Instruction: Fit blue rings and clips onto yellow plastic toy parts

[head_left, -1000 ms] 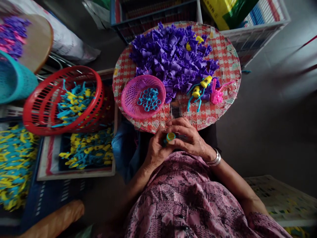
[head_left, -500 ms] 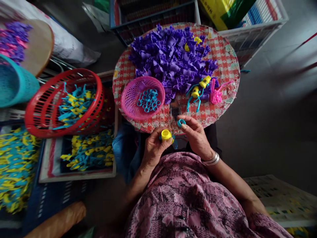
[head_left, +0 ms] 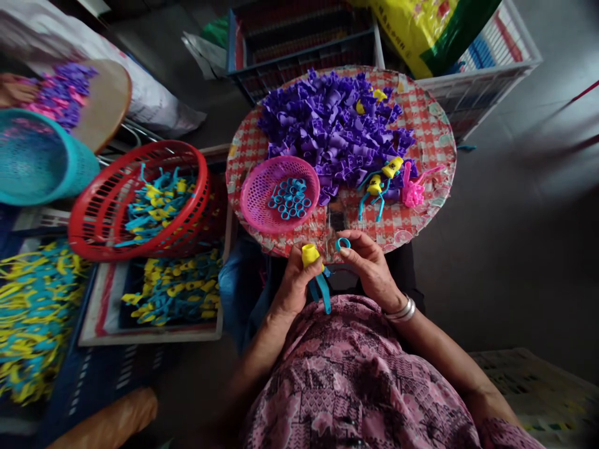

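Note:
My left hand (head_left: 297, 280) grips a yellow plastic piece (head_left: 310, 254), and its blue strips (head_left: 321, 293) hang below my fingers. My right hand (head_left: 369, 268) pinches a small blue ring (head_left: 342, 244) between thumb and forefinger, just right of the yellow piece and not touching it. Ahead of my hands lies a round table with a red checked cloth (head_left: 402, 218). On it stand a pink mesh basket (head_left: 255, 199) of blue rings (head_left: 289, 198), a heap of purple plastic pieces (head_left: 332, 125), yellow-and-blue pieces (head_left: 374, 187) and a pink piece (head_left: 412, 193).
To my left are a red basket (head_left: 187, 153) of yellow-and-blue pieces, a tray (head_left: 173, 290) and a blue crate (head_left: 35, 312) of the same, plus a teal basket (head_left: 32, 156). A yellow-green sack (head_left: 425, 31) and a dark crate (head_left: 299, 37) stand beyond the table.
My hands have parted since the earliest frame. The blue ring is now held in my right hand, and my left hand has raised the yellow piece, with its blue strips hanging down.

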`<action>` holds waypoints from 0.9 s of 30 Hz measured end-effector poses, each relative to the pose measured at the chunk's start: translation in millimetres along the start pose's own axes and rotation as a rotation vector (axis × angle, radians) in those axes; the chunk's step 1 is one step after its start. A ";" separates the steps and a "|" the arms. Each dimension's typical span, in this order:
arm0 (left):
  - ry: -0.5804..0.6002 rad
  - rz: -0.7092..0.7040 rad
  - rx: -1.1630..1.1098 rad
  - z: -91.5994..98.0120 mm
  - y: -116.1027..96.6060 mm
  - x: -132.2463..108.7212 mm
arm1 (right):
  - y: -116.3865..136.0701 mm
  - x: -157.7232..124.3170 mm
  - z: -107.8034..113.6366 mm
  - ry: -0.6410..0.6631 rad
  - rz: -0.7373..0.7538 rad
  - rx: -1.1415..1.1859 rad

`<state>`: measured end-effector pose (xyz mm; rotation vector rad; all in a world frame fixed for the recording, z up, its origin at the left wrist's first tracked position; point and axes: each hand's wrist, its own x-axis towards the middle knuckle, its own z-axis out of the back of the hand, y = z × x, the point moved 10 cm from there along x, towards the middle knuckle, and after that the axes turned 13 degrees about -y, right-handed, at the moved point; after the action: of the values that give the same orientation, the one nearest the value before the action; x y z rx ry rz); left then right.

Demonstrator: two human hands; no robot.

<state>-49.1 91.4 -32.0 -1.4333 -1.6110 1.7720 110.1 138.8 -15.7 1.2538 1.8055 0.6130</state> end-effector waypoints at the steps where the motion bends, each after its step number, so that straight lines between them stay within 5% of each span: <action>1: 0.002 0.024 -0.023 -0.6 1.6 -0.5 | -0.3 -0.8 -1.5 0.015 0.003 -0.005; 8: -0.055 0.233 -0.173 0.2 16.1 3.0 | 5.4 -3.0 -10.3 0.070 0.096 -0.042; 15: -0.006 0.335 -0.195 -3.4 30.1 4.0 | -12.5 -3.6 -7.4 0.051 -0.044 -0.011; 20: 0.090 0.281 -0.150 -10.9 25.4 -1.8 | -12.4 -2.8 -3.3 0.019 -0.053 -0.014; 27: 0.118 0.017 0.070 -7.0 4.7 1.0 | -9.6 -3.5 3.8 -0.038 -0.043 -0.009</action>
<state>-42.0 94.6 -35.5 -1.4936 -1.4674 1.7013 108.9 131.7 -23.8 1.2101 1.7916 0.5693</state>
